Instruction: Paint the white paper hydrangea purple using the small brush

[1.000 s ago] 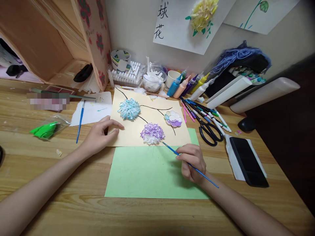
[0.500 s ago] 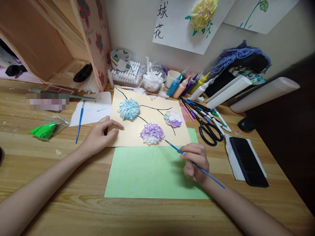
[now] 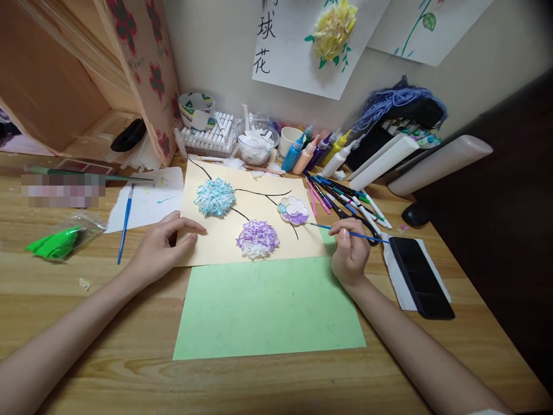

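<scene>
My right hand (image 3: 352,248) pinches a thin blue paintbrush (image 3: 322,228), its tip at the edge of a flower-shaped palette (image 3: 292,210) holding purple paint. The palette rests on a cream sheet (image 3: 203,245) drawn with black branch lines. On that sheet sit a blue-and-white paper flower (image 3: 215,197) and a purple flower (image 3: 258,237) whose lower edge is white. My left hand (image 3: 170,239) lies on the sheet's left edge, fingers apart, holding nothing. Beneath the cream sheet, a green sheet (image 3: 268,311) reaches toward me.
Another blue paintbrush (image 3: 125,225) lies on white paper at left, near a bag of green material (image 3: 56,242). Paint bottles (image 3: 306,154), a bowl of white scraps (image 3: 257,144) and markers (image 3: 209,135) line the back. Black scissors (image 3: 371,230) and a phone (image 3: 421,276) are at right.
My right hand has carried the paintbrush from the purple flower up and right to the palette. My left hand stays on the sheet; the whole view has shifted slightly.
</scene>
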The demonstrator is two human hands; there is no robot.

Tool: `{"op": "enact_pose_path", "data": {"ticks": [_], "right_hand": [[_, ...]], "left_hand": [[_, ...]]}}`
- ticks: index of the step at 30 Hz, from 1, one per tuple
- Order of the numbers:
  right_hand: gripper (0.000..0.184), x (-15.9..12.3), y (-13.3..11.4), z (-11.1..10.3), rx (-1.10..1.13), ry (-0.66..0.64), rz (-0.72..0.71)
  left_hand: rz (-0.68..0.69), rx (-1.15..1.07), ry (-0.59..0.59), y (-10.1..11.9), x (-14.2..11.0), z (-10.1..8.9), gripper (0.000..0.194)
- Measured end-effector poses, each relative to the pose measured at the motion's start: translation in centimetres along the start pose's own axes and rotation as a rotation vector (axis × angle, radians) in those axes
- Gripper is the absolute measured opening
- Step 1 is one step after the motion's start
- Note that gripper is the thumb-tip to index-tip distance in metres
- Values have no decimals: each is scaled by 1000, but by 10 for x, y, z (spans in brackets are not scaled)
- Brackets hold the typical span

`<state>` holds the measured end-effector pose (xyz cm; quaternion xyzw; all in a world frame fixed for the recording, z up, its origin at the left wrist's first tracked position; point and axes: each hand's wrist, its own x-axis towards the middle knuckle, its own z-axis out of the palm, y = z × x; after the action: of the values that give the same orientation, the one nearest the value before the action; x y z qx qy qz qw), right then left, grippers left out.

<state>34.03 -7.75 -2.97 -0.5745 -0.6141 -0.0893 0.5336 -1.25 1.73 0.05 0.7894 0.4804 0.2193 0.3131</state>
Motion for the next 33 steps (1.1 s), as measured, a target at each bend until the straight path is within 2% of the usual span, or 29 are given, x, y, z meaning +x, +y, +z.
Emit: {"op": "enact_pose_path", "data": {"ticks": [8,18,24,26,28,31,33], "right_hand": [[23,0,-1,-1,-24,-56,56],[26,1,0,1,8,-31,94],[22,-4,-16,3,168,124,75],[20,-11,-29,4,258,80,45],[19,-19,-40,4,341,-38,-24],[19,-26,-51,1,382,-199,-135],[19,-26,-53,0,391,-253,-158]], "left_hand": [[8,8,9,2,0,-1,22],[5,5,10,0,0,0,23],[-4,-1,1,2,0,-1,23],[1,-3,8,3,0,-1,23],[5,-5,13,4,0,-1,23],[5,-3,13,4,0,-1,23],[1,-10,13,5,0,-1,23]]}}
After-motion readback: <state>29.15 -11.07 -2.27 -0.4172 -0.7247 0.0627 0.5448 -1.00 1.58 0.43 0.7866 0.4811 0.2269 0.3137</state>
